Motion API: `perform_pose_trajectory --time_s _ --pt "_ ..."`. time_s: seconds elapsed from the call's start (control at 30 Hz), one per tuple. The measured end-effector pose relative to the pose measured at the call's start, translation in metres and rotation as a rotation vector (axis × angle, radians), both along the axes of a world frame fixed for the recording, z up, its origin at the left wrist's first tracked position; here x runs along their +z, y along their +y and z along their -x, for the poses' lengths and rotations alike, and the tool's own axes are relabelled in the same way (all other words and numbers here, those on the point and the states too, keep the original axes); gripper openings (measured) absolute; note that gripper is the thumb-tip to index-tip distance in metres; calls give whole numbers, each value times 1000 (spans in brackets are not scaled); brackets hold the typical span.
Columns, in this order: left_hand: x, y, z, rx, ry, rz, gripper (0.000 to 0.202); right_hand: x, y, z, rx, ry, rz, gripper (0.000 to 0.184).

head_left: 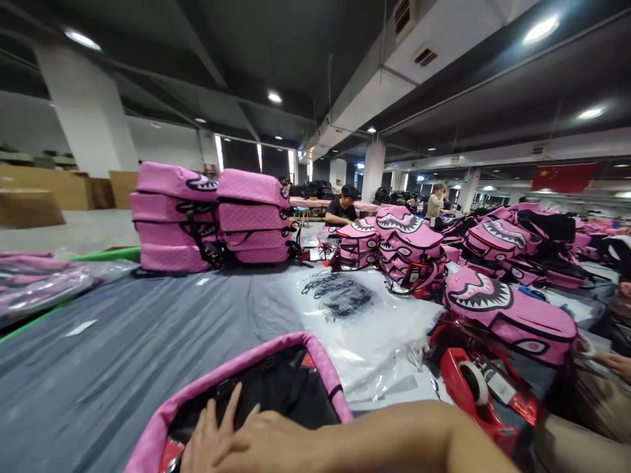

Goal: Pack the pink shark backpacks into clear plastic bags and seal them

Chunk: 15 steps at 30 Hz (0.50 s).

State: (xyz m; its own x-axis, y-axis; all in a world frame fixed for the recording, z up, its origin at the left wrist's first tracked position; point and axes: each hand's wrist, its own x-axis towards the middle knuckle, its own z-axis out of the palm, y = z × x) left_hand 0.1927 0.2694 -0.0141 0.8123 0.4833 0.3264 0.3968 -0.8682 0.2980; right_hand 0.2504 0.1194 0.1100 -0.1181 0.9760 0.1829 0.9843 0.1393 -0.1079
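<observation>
My right hand point(231, 433) reaches in from the lower right, its forearm crossing the bottom of the view. The fingers are spread and lie flat on the black back panel of a pink backpack point(276, 351) that rests on the grey table in front of me. Nothing is held in that hand. My left hand does not show. Just right of the backpack lies a clear plastic bag point(355, 328) with a black print. A red tape dispenser point(473, 384) sits beyond it.
Two stacks of pink backpacks point(211, 220) stand at the back of the grey table point(113, 341). More shark-mouth pink backpacks point(497, 305) pile up to the right. Another person's hand point(616, 364) shows at the right edge. People work at far tables point(342, 207).
</observation>
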Motion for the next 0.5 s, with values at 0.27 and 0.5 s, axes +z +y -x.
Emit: perform_pose_trajectory --time_s 0.27,0.5 --pt "82 -41 21 137 -274 384 79 -20 -88 31 -106 31 25 24" --pt "145 -139 119 -780 378 727 44 -48 -76 30 -110 31 32 33"
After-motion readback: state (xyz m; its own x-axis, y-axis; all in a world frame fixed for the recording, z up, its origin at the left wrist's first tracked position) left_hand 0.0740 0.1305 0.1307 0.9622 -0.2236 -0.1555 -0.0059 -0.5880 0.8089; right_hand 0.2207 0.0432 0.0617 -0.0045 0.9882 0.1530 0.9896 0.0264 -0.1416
